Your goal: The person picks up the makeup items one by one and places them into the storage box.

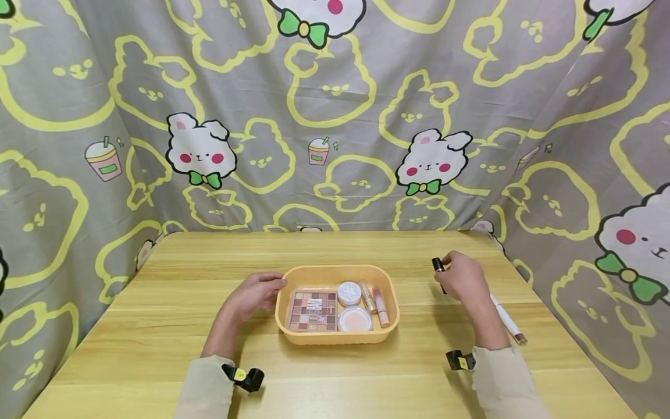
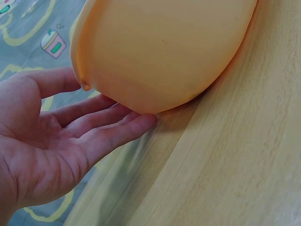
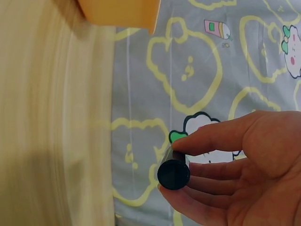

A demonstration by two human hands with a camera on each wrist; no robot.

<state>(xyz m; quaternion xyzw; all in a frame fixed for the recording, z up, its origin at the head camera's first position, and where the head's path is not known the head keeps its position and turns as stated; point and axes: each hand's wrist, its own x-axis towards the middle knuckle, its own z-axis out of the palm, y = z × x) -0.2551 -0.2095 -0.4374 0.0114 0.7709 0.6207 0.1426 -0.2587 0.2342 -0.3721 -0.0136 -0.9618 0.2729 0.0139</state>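
In the head view my left hand [image 1: 255, 295] touches the left end of the yellow plastic basket [image 1: 337, 337]. The left wrist view puts that hand's [image 2: 61, 132] fingers fairly straight against the basket's outer wall [image 2: 164, 52], one digit at its rim. Off to the basket's right, above the table, my right hand [image 1: 464, 276] holds a black lipstick tube [image 1: 438, 265]. From the right wrist, its round black end [image 3: 173, 175] faces the camera, pinched between the thumb and fingers of the right hand [image 3: 254, 165].
Inside the basket lie an eyeshadow palette [image 1: 314, 311], a white round compact [image 1: 349, 293], a clear-lidded powder compact [image 1: 355, 319], a gold tube [image 1: 369, 298] and a pink lip gloss [image 1: 381, 308]. A white stick with a brown end [image 1: 508, 321] lies beside the right forearm. Patterned curtains [image 1: 335, 192] surround the table [image 1: 235, 253].
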